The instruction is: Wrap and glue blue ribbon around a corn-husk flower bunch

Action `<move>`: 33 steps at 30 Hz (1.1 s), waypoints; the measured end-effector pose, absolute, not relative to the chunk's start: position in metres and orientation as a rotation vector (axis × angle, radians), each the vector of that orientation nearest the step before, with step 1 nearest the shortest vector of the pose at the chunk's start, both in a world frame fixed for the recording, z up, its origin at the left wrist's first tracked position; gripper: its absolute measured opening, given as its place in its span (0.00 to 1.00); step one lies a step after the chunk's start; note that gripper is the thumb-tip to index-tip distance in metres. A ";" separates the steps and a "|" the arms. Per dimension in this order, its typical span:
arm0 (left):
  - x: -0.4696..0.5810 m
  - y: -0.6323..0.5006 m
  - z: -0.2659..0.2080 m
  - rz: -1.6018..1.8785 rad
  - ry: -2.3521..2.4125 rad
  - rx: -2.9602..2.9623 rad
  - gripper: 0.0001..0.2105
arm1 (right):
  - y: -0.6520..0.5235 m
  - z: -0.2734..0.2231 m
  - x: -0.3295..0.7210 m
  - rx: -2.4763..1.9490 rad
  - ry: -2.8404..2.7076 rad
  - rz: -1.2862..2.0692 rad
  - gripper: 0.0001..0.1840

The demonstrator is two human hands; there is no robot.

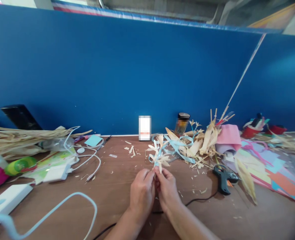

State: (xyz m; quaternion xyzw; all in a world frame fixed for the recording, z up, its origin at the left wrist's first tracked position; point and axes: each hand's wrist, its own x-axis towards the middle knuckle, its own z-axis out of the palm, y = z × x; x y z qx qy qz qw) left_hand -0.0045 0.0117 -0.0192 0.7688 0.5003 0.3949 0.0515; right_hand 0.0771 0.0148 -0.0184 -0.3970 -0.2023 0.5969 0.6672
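Observation:
Both hands meet at the middle of the table, fingers pinched round the lower end of a corn husk flower sprig. Pale petals spread out above the fingertips, with a bit of light blue at the stem. My left hand is closed with its back toward me, so its fingertips are partly hidden. My right hand pinches the stem just under the petals. Behind the flower lie loops of light blue ribbon and a pile of dried husks.
A black glue gun lies at right, its cord running under my forearms. Coloured paper sheets spread further right. At left are a white power strip, white cables and a green tape roll. A lit phone-like screen leans on the blue partition.

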 end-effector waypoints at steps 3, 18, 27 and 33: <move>-0.004 0.010 -0.020 1.180 1.523 2.345 0.12 | 0.018 -0.019 0.080 -0.874 -0.402 1.385 0.13; -0.016 0.034 -0.019 1.275 1.099 1.125 0.13 | 0.026 -0.020 0.090 -0.943 -0.745 1.377 0.10; -0.017 0.034 -0.018 1.205 0.923 1.027 0.13 | 0.025 -0.019 0.092 -0.970 -0.928 1.435 0.11; -0.016 0.033 -0.019 1.176 0.817 0.854 0.11 | 0.026 -0.020 0.095 -0.972 -0.965 1.475 0.12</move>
